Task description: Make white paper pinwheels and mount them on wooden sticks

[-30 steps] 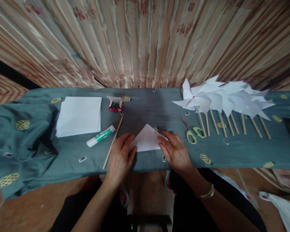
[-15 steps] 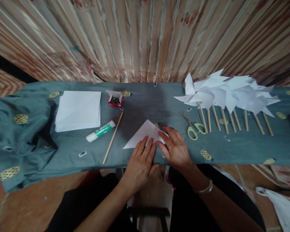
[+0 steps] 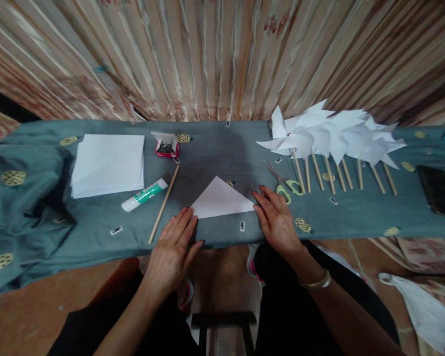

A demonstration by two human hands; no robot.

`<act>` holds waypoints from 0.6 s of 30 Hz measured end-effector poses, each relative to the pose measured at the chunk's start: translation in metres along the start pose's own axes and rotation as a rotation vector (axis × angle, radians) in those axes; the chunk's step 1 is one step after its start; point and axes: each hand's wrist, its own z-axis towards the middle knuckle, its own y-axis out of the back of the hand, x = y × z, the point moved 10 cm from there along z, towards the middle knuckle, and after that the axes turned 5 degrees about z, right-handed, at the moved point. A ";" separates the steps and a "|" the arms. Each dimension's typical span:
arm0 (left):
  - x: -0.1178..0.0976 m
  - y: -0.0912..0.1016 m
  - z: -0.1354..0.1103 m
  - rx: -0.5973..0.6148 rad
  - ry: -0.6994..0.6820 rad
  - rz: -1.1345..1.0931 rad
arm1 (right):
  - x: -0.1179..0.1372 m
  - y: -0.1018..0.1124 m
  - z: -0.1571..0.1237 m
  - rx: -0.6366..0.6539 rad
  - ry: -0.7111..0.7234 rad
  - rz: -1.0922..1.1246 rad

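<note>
A white sheet of paper (image 3: 222, 200) lies folded into a triangle in front of me, its peak pointing away and its long edge towards me. My left hand (image 3: 173, 244) rests flat at the left corner, fingers stretched out and fingertips touching the paper. At the opposite corner is my right hand (image 3: 276, 217), fingers apart, with thumb and fingertips at the paper's tip. Just beyond the right hand lie scissors (image 3: 284, 184) with light green handles. A wooden stick (image 3: 164, 203) and a glue stick (image 3: 144, 195) lie left of the triangle.
A stack of white paper (image 3: 109, 163) lies at the left, beside bunched cloth (image 3: 25, 193). Behind the glue stick stands an open red box (image 3: 166, 147) of small metal pins. Several paper pinwheels (image 3: 333, 133) on sticks overlap at the right. A dark phone (image 3: 437, 190) lies farther right.
My hands have spread apart from the middle of the folded paper to its two lower corners, the left hand moving left. The view has shifted, bringing the phone more into sight.
</note>
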 end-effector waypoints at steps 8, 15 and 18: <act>0.014 0.017 -0.007 -0.071 0.053 0.037 | -0.001 0.002 0.001 0.013 -0.017 0.043; 0.015 0.023 0.005 -0.133 0.102 0.022 | 0.005 -0.001 0.009 0.047 -0.084 0.168; 0.015 0.020 0.011 -0.155 0.111 -0.001 | 0.007 -0.002 0.009 0.017 -0.121 0.245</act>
